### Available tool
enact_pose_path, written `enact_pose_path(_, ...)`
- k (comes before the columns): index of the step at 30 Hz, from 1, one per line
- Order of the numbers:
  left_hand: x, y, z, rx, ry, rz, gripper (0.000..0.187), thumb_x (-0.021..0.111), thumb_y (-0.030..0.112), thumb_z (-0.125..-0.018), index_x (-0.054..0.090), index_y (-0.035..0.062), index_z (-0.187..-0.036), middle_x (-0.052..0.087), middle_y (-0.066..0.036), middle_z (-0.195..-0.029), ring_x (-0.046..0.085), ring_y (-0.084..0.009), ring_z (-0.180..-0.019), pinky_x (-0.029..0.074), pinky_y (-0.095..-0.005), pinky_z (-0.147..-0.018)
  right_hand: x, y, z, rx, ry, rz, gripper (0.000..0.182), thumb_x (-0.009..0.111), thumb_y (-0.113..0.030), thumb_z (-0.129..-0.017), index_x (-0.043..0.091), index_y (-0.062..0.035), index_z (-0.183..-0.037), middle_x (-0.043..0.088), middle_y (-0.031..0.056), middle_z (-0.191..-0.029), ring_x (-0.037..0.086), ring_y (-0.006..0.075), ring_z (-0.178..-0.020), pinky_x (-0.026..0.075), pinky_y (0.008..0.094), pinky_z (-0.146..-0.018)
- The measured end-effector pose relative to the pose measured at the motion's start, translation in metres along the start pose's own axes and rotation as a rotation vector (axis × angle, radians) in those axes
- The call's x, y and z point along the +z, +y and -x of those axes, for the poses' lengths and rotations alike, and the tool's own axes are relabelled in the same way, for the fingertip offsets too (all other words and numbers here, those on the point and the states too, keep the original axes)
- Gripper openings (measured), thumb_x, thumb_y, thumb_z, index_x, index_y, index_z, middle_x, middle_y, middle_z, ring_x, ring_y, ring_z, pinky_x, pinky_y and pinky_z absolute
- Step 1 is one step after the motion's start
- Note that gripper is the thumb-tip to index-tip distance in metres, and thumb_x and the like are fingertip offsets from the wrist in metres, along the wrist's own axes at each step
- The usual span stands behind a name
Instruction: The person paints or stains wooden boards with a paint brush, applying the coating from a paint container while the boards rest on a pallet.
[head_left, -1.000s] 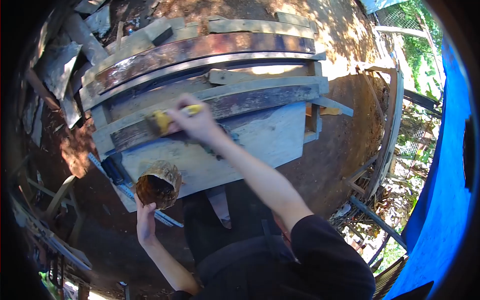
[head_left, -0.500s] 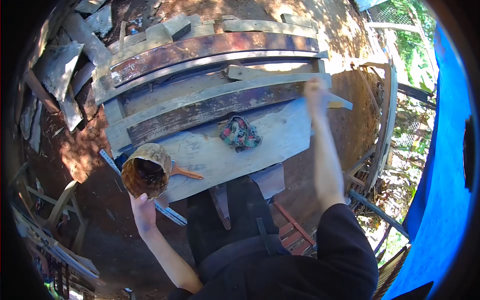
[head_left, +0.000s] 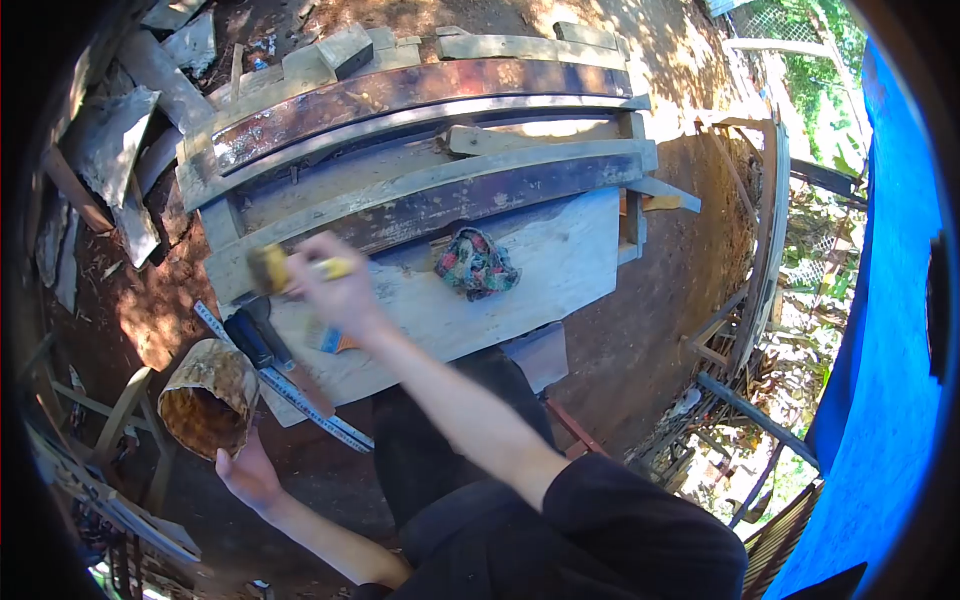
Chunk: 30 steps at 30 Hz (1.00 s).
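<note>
My left hand (head_left: 248, 474) holds a stained, open-topped container (head_left: 208, 398) tilted at the lower left, with brown residue inside. My right hand (head_left: 335, 290) is closed on a brush with a yellow handle (head_left: 333, 268); its bristle end (head_left: 268, 268) is over the left end of the dark-stained board (head_left: 440, 207). A crumpled patterned cloth (head_left: 476, 264) lies on the pale board (head_left: 560, 260). Partly hidden under my right forearm is a second brush (head_left: 335, 341). Farther back lies a reddish-brown, wet-looking board (head_left: 420, 90).
A blue-and-white ruler (head_left: 315, 408) and a dark-handled tool (head_left: 255, 335) lie at the left edge of the pale board. Scrap wood (head_left: 120, 140) is piled at the upper left. A blue tarp (head_left: 880, 330) hangs at the right, beside a wooden frame (head_left: 768, 240).
My right hand has swept from the far right end of the boards to the left end. My left hand and the container have moved down and left, uncovering the dark-handled tool.
</note>
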<state>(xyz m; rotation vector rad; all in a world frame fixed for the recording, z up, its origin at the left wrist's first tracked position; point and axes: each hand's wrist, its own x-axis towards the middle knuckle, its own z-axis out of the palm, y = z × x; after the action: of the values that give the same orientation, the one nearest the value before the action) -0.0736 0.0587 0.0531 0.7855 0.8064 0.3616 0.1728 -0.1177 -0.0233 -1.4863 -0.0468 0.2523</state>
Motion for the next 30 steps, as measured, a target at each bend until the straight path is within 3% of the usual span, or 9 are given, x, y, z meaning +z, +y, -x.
enact_pose_path(2, 0.002, 0.0, 0.0, -0.003, 0.009, 0.0, 0.081, 0.065, 0.036, -0.093, 0.03, 0.0058, -0.16, 0.041, -0.014, -0.159, 0.043, -0.0331, -0.143, 0.037, -0.055, -0.114, -0.078, -0.039, -0.013, 0.232, 0.066, -0.085, 0.013, 0.069, -0.013, -0.099, 0.06, -0.0029, -0.098, 0.064, 0.0057, -0.09, 0.073, 0.0164, -0.075, 0.064, 0.0281, -0.063)
enact_pose_path(5, 0.005, -0.005, 0.002, -0.017, 0.013, 0.01, 0.081, 0.065, 0.037, -0.094, 0.029, 0.0059, -0.16, 0.041, -0.014, -0.159, 0.043, -0.0332, -0.143, 0.037, -0.055, -0.114, -0.24, -0.063, -0.036, 0.086, 0.128, 0.167, 0.018, 0.068, -0.014, -0.101, 0.055, -0.0012, -0.101, 0.064, 0.0108, -0.088, 0.075, 0.0243, -0.073, 0.064, 0.0327, -0.06)
enact_pose_path(8, 0.01, -0.014, -0.003, -0.035, 0.04, -0.012, 0.086, 0.067, 0.036, -0.092, 0.027, 0.0047, -0.161, 0.039, -0.016, -0.16, 0.041, -0.0336, -0.145, 0.034, -0.054, -0.119, -0.39, -0.098, -0.063, 0.079, 0.358, 0.658, 0.017, 0.066, -0.016, -0.102, 0.057, -0.0029, -0.104, 0.064, 0.008, -0.087, 0.074, 0.0198, -0.069, 0.059, 0.0272, -0.058)
enact_pose_path(11, 0.027, -0.027, -0.008, -0.056, 0.066, -0.039, 0.091, 0.07, 0.035, -0.089, 0.025, 0.004, -0.161, 0.037, -0.017, -0.16, 0.039, -0.0334, -0.146, 0.031, -0.0518, -0.122, -0.496, -0.1, -0.079, -0.003, 0.449, 1.131, 0.016, 0.067, -0.015, -0.1, 0.059, -0.002, -0.094, 0.062, 0.0091, -0.081, 0.071, 0.0209, -0.073, 0.054, 0.0375, -0.061)
enact_pose_path(14, 0.059, -0.044, -0.014, -0.064, 0.034, -0.037, 0.088, 0.07, 0.032, -0.09, 0.025, 0.0053, -0.161, 0.04, -0.016, -0.158, 0.041, -0.0324, -0.146, 0.032, -0.0502, -0.121, -0.445, -0.092, -0.086, -0.014, 0.416, 1.1, 0.016, 0.066, -0.013, -0.1, 0.06, -0.0013, -0.091, 0.061, 0.0126, -0.081, 0.066, 0.0242, -0.072, 0.05, 0.0419, -0.064)
enact_pose_path(16, 0.086, -0.049, -0.016, -0.027, 0.051, -0.041, 0.079, 0.072, 0.026, -0.09, 0.031, 0.0052, -0.155, 0.045, -0.015, -0.152, 0.045, -0.0299, -0.141, 0.034, -0.0474, -0.119, -0.34, -0.087, -0.073, -0.386, 0.189, 1.377, 0.012, 0.065, -0.01, -0.099, 0.061, -0.002, -0.092, 0.062, 0.0138, -0.081, 0.063, 0.0251, -0.069, 0.05, 0.041, -0.065)
enact_pose_path(20, 0.089, -0.073, -0.022, -0.029, 0.14, -0.126, 0.061, 0.078, 0.018, -0.091, 0.038, 0.0069, -0.137, 0.05, -0.011, -0.137, 0.051, -0.0212, -0.129, 0.038, -0.0388, -0.114, -0.17, -0.087, -0.019, -0.259, -0.024, 0.82, 0.009, 0.066, -0.003, -0.099, 0.061, -0.0013, -0.092, 0.065, 0.009, -0.081, 0.062, 0.017, -0.06, 0.053, 0.0301, -0.065)
enact_pose_path(23, 0.1, -0.077, -0.026, -0.015, 0.141, -0.22, 0.059, 0.08, 0.015, -0.09, 0.037, 0.0095, -0.13, 0.048, -0.008, -0.13, 0.048, -0.018, -0.124, 0.039, -0.0355, -0.11, -0.079, -0.122, 0.01, -0.421, -0.051, 0.395, 0.012, 0.071, 0.005, -0.091, 0.062, -0.0028, -0.089, 0.063, 0.0088, -0.077, 0.065, 0.0178, -0.066, 0.051, 0.0321, -0.057)
enact_pose_path(30, 0.111, -0.082, -0.027, 0.094, 0.06, -0.268, 0.068, 0.088, 0.008, -0.08, 0.035, 0.0123, -0.123, 0.041, -0.005, -0.12, 0.045, -0.0161, -0.121, 0.04, -0.034, -0.108, -0.013, -0.102, 0.009, -0.496, -0.437, 0.444, 0.016, 0.077, 0.005, -0.084, 0.065, -0.0039, -0.087, 0.067, 0.0098, -0.079, 0.065, 0.0201, -0.06, 0.051, 0.0315, -0.052)
